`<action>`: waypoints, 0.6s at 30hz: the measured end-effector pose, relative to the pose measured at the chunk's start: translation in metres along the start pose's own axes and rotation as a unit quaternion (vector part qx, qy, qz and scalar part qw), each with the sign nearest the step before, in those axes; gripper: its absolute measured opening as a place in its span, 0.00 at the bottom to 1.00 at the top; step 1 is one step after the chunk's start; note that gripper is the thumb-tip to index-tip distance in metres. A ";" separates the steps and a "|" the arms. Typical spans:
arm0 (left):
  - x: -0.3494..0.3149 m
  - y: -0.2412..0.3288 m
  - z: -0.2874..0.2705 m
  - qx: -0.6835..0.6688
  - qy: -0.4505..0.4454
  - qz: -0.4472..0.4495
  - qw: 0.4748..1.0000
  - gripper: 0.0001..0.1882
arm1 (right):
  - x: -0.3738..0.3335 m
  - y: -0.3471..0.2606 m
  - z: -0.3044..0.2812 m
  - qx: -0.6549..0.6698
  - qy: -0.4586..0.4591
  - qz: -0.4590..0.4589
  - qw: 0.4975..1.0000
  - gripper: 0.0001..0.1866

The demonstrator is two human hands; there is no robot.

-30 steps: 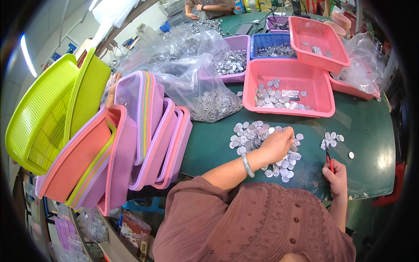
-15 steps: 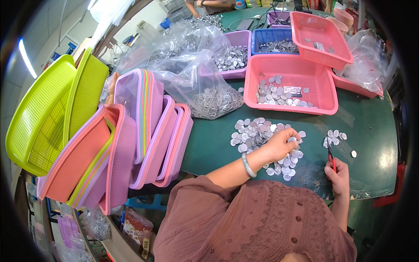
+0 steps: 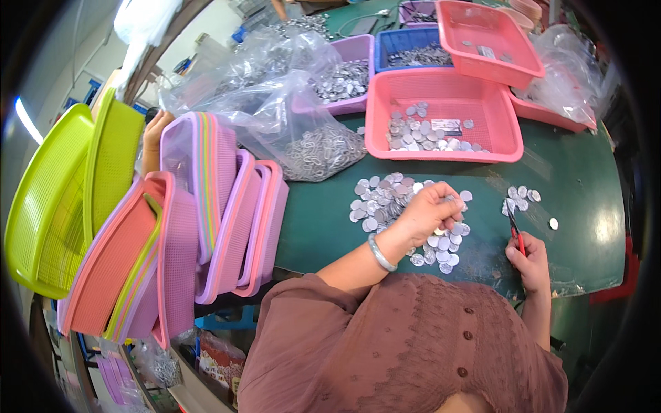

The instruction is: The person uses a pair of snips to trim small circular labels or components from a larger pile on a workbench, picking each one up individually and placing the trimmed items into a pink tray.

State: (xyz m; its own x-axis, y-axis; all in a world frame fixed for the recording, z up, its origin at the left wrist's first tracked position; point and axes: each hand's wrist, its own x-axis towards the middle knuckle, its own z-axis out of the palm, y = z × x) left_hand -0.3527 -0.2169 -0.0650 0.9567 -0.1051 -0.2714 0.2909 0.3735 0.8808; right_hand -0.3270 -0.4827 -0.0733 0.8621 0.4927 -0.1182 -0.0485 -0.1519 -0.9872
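The fingers of the left hand (image 3: 430,210) are curled in narrow over the near edge of a spread of small silver discs (image 3: 396,206), their tips pinched on one or two of them right at the heap's right side; just how many discs they grip I cannot tell. A pale bangle (image 3: 380,252) sits on that wrist. The right hand (image 3: 529,261) is closed around a slim red-handled tool (image 3: 515,233), held like a pen, its tip pointing up toward a much smaller cluster of discs (image 3: 518,198) lying apart from the main heap; one lone disc (image 3: 553,223) lies just to the right of the tool. All of this rests on a green table top (image 3: 585,206). Beyond the heap stands a pink mesh basket (image 3: 441,93) with more discs and a small card on its floor, and another pink basket (image 3: 485,38) overlaps its far right corner. To the left of those, a clear plastic bag (image 3: 303,134) full of small metal parts slumps on the table, touching a purple basket (image 3: 348,62) that also holds metal pieces; a blue basket (image 3: 406,45) stands just beside it. At the table's left edge, stacks of pink and purple baskets (image 3: 227,206) stand on their sides, with lime green baskets (image 3: 62,186) further out, and another person's hand (image 3: 155,131) rests at the top of the purple stack.
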 end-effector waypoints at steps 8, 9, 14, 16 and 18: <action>-0.006 0.005 0.001 -0.076 0.001 -0.043 0.996 0.10 | 0.000 -0.005 0.002 -0.019 0.008 -0.016 1.000 0.12; -0.007 0.006 0.003 -0.081 0.006 -0.034 0.996 0.10 | 0.000 -0.005 0.003 -0.018 0.009 -0.019 1.000 0.12; -0.008 0.009 0.006 -0.076 0.036 -0.024 0.996 0.10 | -0.002 -0.003 0.002 -0.006 0.008 -0.012 1.000 0.12; -0.003 0.012 0.003 -0.091 0.020 -0.017 0.996 0.10 | 0.000 -0.004 0.003 -0.024 0.011 -0.023 0.999 0.11; -0.002 0.013 0.003 -0.144 0.017 0.000 0.989 0.11 | 0.000 -0.002 0.000 -0.038 0.008 -0.021 0.999 0.10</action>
State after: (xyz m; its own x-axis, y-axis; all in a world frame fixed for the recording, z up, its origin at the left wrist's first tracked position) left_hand -0.3511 -0.2140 -0.0518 0.9545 -0.0754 -0.2886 0.2714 0.6205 0.7358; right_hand -0.3267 -0.4818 -0.0709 0.8704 0.4865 -0.0755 0.0246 -0.1961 -0.9803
